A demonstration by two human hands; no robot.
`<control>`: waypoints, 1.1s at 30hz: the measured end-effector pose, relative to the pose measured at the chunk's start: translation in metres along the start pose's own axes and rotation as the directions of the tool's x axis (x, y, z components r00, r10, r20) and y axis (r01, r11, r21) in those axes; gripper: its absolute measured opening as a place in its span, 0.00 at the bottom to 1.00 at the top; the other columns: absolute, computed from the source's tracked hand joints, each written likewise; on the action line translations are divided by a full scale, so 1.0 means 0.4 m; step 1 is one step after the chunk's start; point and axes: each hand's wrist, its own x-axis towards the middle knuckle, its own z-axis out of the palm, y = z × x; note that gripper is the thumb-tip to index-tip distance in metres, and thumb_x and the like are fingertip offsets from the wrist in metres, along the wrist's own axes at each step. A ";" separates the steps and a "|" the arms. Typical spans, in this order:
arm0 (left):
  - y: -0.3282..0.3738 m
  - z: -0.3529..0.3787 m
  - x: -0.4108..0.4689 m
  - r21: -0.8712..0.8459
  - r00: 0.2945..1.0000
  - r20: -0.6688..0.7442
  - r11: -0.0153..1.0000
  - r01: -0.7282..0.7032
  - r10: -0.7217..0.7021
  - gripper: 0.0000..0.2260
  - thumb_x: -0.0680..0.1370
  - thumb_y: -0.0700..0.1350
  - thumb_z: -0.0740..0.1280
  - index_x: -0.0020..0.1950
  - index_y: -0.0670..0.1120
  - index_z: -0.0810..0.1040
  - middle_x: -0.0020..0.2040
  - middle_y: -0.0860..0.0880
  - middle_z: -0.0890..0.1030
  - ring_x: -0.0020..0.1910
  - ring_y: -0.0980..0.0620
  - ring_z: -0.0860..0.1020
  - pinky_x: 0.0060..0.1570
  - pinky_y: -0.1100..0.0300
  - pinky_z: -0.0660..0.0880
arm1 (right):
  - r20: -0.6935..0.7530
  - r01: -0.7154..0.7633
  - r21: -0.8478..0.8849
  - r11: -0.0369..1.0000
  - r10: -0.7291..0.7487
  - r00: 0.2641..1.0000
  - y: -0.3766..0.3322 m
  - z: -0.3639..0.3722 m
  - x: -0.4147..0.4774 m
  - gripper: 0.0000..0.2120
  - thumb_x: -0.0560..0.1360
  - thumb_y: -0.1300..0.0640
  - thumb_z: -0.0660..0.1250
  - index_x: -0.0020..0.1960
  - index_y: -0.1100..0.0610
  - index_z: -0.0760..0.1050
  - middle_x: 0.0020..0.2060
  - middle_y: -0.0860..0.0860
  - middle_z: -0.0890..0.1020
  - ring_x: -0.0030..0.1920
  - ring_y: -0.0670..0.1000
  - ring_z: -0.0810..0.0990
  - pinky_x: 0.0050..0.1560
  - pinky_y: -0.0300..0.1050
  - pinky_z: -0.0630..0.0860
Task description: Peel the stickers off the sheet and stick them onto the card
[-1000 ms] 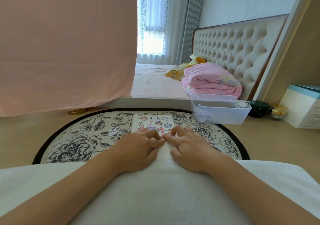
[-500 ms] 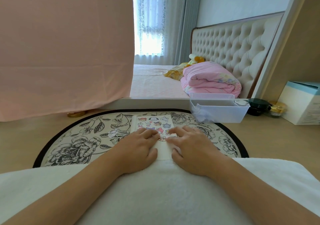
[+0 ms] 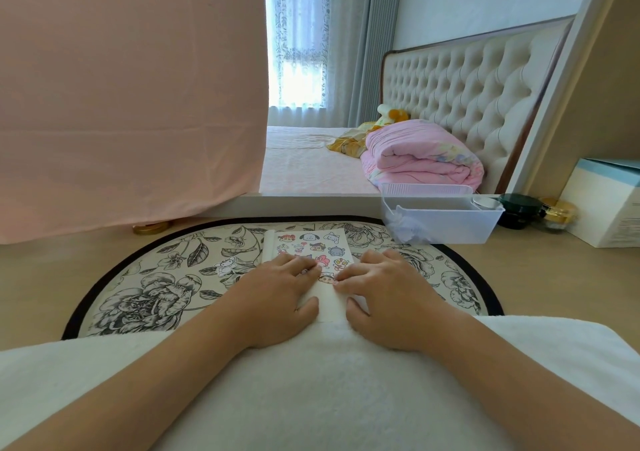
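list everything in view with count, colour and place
sticker sheet: 1, white with colour cartoons, on the mat
loose sticker: 1, white, left of the sheet
mat: 1, cream with black flowers, on the table
towel: 1, white, nearest the camera
bin: 1, clear, right beyond the mat
green jar: 1, dark green, right of the bin
gold jar: 1, gold, beside the green jar
box: 1, white and blue, far right
cloth: 1, pink, hanging at left
quilt: 1, pink, folded on the bed
left hand: 1, fingers resting on the sheet
right hand: 1, fingertips on the sheet
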 end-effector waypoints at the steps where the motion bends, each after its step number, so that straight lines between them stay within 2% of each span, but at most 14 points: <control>1: -0.001 -0.002 -0.001 -0.015 1.000 -0.014 1.000 -0.012 0.012 0.29 0.80 0.60 0.48 0.80 0.52 0.62 0.78 0.57 0.64 0.76 0.54 0.60 0.74 0.59 0.59 | 0.014 0.001 0.004 1.000 -0.001 1.000 0.000 -0.001 0.000 0.23 0.73 0.45 0.53 0.57 0.47 0.83 0.57 0.40 0.83 0.56 0.50 0.78 0.59 0.54 0.73; 4: -0.002 -0.005 -0.006 -0.053 0.997 -0.040 0.997 -0.061 0.059 0.29 0.78 0.59 0.48 0.76 0.55 0.69 0.74 0.59 0.71 0.74 0.54 0.66 0.73 0.59 0.64 | 0.101 0.012 0.041 0.999 -0.016 0.995 -0.001 -0.005 0.005 0.30 0.74 0.45 0.47 0.71 0.47 0.73 0.69 0.40 0.75 0.66 0.49 0.70 0.68 0.51 0.65; 6: -0.006 -0.001 -0.007 -0.074 0.998 -0.044 0.996 -0.057 0.053 0.30 0.76 0.58 0.46 0.75 0.56 0.71 0.73 0.61 0.72 0.72 0.56 0.68 0.71 0.58 0.66 | 0.122 0.003 0.053 0.999 -0.009 0.993 0.000 -0.006 0.009 0.30 0.75 0.46 0.48 0.74 0.47 0.70 0.72 0.40 0.73 0.68 0.48 0.68 0.70 0.50 0.63; 8: -0.005 0.000 -0.007 -0.084 0.997 -0.061 0.995 -0.045 0.040 0.29 0.76 0.57 0.48 0.74 0.56 0.71 0.73 0.61 0.72 0.72 0.57 0.68 0.71 0.59 0.67 | 0.089 0.002 0.046 0.999 -0.007 0.996 0.003 -0.004 0.009 0.28 0.74 0.47 0.51 0.71 0.46 0.74 0.69 0.40 0.76 0.66 0.48 0.71 0.67 0.50 0.65; 10: -0.001 0.000 -0.007 -0.091 0.996 -0.078 0.995 -0.039 0.032 0.25 0.78 0.55 0.52 0.74 0.56 0.72 0.73 0.61 0.72 0.73 0.58 0.68 0.72 0.60 0.65 | 0.024 0.010 0.039 0.999 -0.011 1.000 0.008 0.000 0.002 0.25 0.73 0.46 0.52 0.63 0.45 0.81 0.62 0.38 0.81 0.60 0.48 0.75 0.62 0.50 0.69; 12: -0.001 -0.002 -0.009 -0.101 0.996 -0.084 0.994 -0.039 0.031 0.27 0.77 0.56 0.50 0.74 0.55 0.73 0.73 0.60 0.72 0.72 0.58 0.69 0.72 0.60 0.65 | -0.009 -0.004 0.052 0.999 0.004 1.000 0.013 0.000 -0.004 0.23 0.72 0.45 0.53 0.56 0.45 0.83 0.56 0.37 0.83 0.57 0.47 0.76 0.60 0.51 0.71; 13: -0.002 -0.002 -0.010 -0.107 0.995 -0.091 0.993 -0.046 0.036 0.27 0.76 0.56 0.49 0.73 0.55 0.74 0.72 0.61 0.73 0.71 0.58 0.70 0.71 0.59 0.68 | -0.009 -0.007 0.061 0.998 0.007 1.000 0.014 -0.001 -0.007 0.23 0.73 0.45 0.53 0.57 0.45 0.83 0.57 0.37 0.83 0.58 0.47 0.76 0.61 0.51 0.71; 15: -0.006 0.001 -0.011 -0.124 0.990 -0.127 0.990 -0.073 0.057 0.23 0.78 0.54 0.53 0.70 0.56 0.76 0.68 0.62 0.76 0.68 0.59 0.72 0.66 0.57 0.73 | 0.017 0.007 0.079 0.997 -0.008 1.000 0.010 -0.002 -0.009 0.26 0.73 0.45 0.51 0.63 0.45 0.80 0.63 0.38 0.80 0.63 0.48 0.74 0.64 0.51 0.69; 18: -0.005 0.002 -0.013 -0.151 0.986 -0.156 0.986 -0.076 0.052 0.21 0.78 0.52 0.56 0.68 0.57 0.78 0.66 0.63 0.78 0.67 0.60 0.73 0.63 0.59 0.74 | 0.078 0.008 0.099 0.995 -0.016 0.997 0.007 -0.001 -0.005 0.32 0.72 0.44 0.45 0.71 0.44 0.73 0.70 0.39 0.75 0.68 0.48 0.70 0.69 0.50 0.64; 21: -0.002 0.001 -0.013 -0.168 0.986 -0.162 0.984 -0.057 0.030 0.25 0.75 0.56 0.53 0.67 0.57 0.79 0.66 0.63 0.78 0.67 0.61 0.73 0.64 0.61 0.73 | 0.021 0.001 0.101 0.995 -0.003 1.000 0.008 0.002 -0.003 0.28 0.72 0.45 0.49 0.65 0.43 0.80 0.63 0.38 0.80 0.62 0.48 0.73 0.65 0.50 0.67; 24: 0.000 0.003 -0.010 -0.175 0.986 -0.169 0.984 -0.045 0.016 0.22 0.76 0.54 0.57 0.66 0.56 0.79 0.65 0.63 0.78 0.67 0.61 0.72 0.65 0.59 0.73 | -0.048 -0.028 0.137 0.990 0.034 0.998 0.016 0.008 -0.011 0.23 0.72 0.45 0.54 0.57 0.43 0.84 0.56 0.36 0.83 0.56 0.46 0.75 0.60 0.49 0.69; 29: -0.005 0.001 -0.017 -0.257 0.979 -0.203 0.965 -0.051 -0.002 0.20 0.75 0.56 0.56 0.62 0.56 0.80 0.58 0.62 0.79 0.60 0.60 0.73 0.57 0.57 0.76 | -0.033 -0.065 0.152 0.986 0.071 0.997 0.002 0.000 -0.009 0.25 0.72 0.42 0.53 0.60 0.44 0.82 0.58 0.39 0.81 0.60 0.46 0.76 0.64 0.49 0.69; 33: -0.046 -0.022 -0.027 -0.354 0.941 -0.306 0.935 0.026 -0.142 0.15 0.78 0.56 0.61 0.63 0.58 0.79 0.58 0.64 0.78 0.60 0.64 0.71 0.58 0.60 0.73 | -0.095 -0.132 0.235 0.963 0.158 0.983 -0.024 -0.006 0.031 0.20 0.75 0.43 0.57 0.62 0.43 0.80 0.58 0.38 0.80 0.59 0.43 0.78 0.62 0.46 0.73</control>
